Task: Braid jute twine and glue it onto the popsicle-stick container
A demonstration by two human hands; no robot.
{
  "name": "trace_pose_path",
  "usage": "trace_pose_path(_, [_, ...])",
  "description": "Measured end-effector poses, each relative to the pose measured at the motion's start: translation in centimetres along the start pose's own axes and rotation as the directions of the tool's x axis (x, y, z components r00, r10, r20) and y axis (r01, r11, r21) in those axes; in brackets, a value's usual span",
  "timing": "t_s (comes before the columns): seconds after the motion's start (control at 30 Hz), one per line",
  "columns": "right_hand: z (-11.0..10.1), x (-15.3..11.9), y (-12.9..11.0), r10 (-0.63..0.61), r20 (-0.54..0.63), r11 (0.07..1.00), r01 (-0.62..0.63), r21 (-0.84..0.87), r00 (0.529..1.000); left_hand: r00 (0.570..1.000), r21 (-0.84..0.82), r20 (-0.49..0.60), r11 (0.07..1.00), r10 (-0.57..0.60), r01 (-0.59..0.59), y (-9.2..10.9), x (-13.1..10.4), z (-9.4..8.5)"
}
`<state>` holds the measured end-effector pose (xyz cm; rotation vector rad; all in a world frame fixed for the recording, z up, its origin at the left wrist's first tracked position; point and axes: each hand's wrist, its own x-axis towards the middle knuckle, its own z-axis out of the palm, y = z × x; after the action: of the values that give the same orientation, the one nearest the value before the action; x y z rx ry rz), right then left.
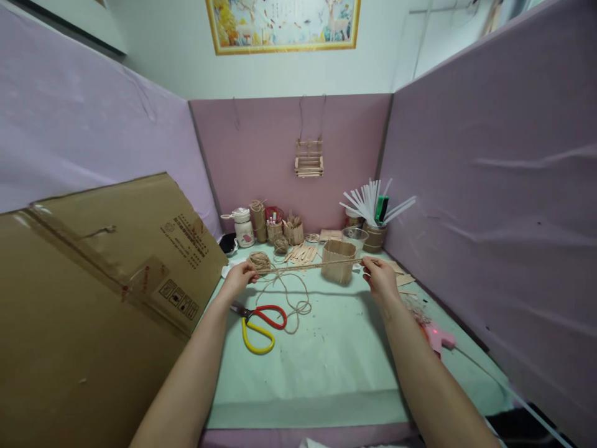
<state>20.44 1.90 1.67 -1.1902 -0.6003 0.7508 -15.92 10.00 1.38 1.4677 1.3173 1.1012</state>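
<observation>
Between my two hands a length of twine (298,267) is stretched nearly level above the table. My left hand (241,278) pinches its left end, and my right hand (377,274) pinches the right end. Behind the right part of the twine stands a small brown basket-like container (339,264) with ribbed sides. A ball of twine (260,261) sits just beyond my left hand, and loose twine (302,307) curls over the table. Scissors (255,323) with one red and one yellow handle lie spread below my left hand.
A large cardboard box (107,292) fills the left side. Wooden sticks (302,254), a white bottle (243,228) and a pot of white glue sticks (374,235) stand or lie at the back. A pink glue gun (438,339) lies right of my right forearm, with its cord trailing.
</observation>
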Motion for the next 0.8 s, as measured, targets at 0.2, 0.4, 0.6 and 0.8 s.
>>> trace_pose_path(0.2, [-0.1, -0.4, 0.6, 0.004, 0.003, 0.999, -0.003, -0.047, 1.000, 0.998, 0.032, -0.033, 0.998, 0.048, -0.047, -0.4, 0.0, 0.2])
trace_pose_path(0.4, [0.2, -1.0, 0.5, -0.014, -0.011, 0.993, 0.012, -0.120, 1.000, 0.987, 0.198, -0.116, 0.976, 0.113, -0.089, -0.9, -0.1, 0.3])
trace_pose_path(0.6, [0.3, -1.4, 0.6, -0.017, 0.024, 0.978, 0.022, -0.210, 1.000, 0.979, 0.288, -0.148, 0.953, 0.142, -0.095, -0.8, -0.2, 0.1])
trace_pose_path(0.8, [0.2, -1.3, 1.1, -0.052, 0.048, 0.963, 0.063, -0.261, 0.997, 0.977, 0.370, -0.137, 0.923, 0.164, -0.104, -0.7, -0.2, -0.3])
